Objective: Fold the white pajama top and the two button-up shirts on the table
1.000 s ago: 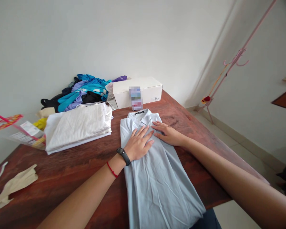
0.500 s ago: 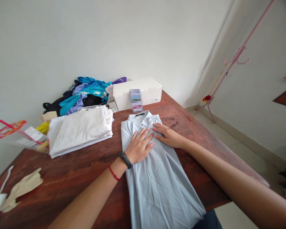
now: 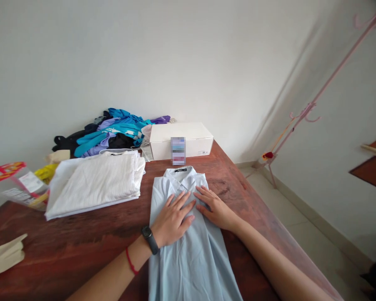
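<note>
A light blue collared shirt (image 3: 188,259) lies lengthwise on the dark wooden table, its collar at the far end and its sides turned in. My left hand (image 3: 174,219), with a black watch at the wrist, rests flat on the upper front with fingers spread. Just right of it, my right hand (image 3: 217,209) lies flat below the collar, fingers stretched out. Both palms press on the fabric without gripping it. The shirt's lower end runs out of view at the bottom.
Folded white clothes (image 3: 100,179) are stacked to the left, with a heap of coloured garments (image 3: 113,129) behind. A white box (image 3: 191,146) stands at the back. A plastic cup (image 3: 15,186) sits far left, a beige cloth (image 3: 6,255) nearer. A pink rack (image 3: 307,110) stands right.
The view has tilted up and shifted, so the table's contents appear lower. Both hands stay flat on nearly the same part of the shirt.
</note>
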Motion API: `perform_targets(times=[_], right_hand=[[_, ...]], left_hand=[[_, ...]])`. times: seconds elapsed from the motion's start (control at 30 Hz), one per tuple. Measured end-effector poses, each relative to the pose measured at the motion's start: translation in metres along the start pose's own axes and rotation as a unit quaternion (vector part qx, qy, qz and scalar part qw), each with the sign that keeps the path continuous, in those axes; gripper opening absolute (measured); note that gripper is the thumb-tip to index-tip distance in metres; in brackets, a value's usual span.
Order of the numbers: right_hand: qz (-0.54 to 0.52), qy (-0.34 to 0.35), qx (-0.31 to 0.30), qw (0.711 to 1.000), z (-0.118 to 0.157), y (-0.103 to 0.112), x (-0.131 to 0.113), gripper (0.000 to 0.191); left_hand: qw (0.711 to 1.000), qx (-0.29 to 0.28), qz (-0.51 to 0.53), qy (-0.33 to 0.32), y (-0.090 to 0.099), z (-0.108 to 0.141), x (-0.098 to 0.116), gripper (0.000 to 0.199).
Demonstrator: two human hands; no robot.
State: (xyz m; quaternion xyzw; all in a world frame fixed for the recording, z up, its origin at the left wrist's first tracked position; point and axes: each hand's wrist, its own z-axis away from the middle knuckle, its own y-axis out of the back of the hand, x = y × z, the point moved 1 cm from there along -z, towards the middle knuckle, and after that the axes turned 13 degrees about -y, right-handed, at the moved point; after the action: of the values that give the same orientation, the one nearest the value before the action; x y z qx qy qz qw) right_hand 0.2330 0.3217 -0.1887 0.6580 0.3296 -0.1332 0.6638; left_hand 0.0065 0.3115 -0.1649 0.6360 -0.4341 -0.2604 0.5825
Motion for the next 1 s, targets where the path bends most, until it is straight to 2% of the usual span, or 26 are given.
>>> perform_targets(times=[0.3, 0.63, 1.0], right_hand=[[-0.008, -0.009, -0.013, 1.000, 0.002, 0.003, 0.000, 0.051], [0.013, -0.012, -0.035, 0.999, 0.001, 0.002, 0.002, 0.053], [0.023, -0.021, -0.041, 0.999, 0.007, 0.002, 0.004, 0.052]], left_hand=[[1.000, 0.024, 0.015, -0.001, 0.001, -0.001, 0.003, 0.049], [0.995, 0.079, 0.056, 0.009, -0.003, 0.003, 0.004, 0.047], [0.995, 0.079, 0.052, 0.013, -0.012, 0.002, 0.004, 0.047]])
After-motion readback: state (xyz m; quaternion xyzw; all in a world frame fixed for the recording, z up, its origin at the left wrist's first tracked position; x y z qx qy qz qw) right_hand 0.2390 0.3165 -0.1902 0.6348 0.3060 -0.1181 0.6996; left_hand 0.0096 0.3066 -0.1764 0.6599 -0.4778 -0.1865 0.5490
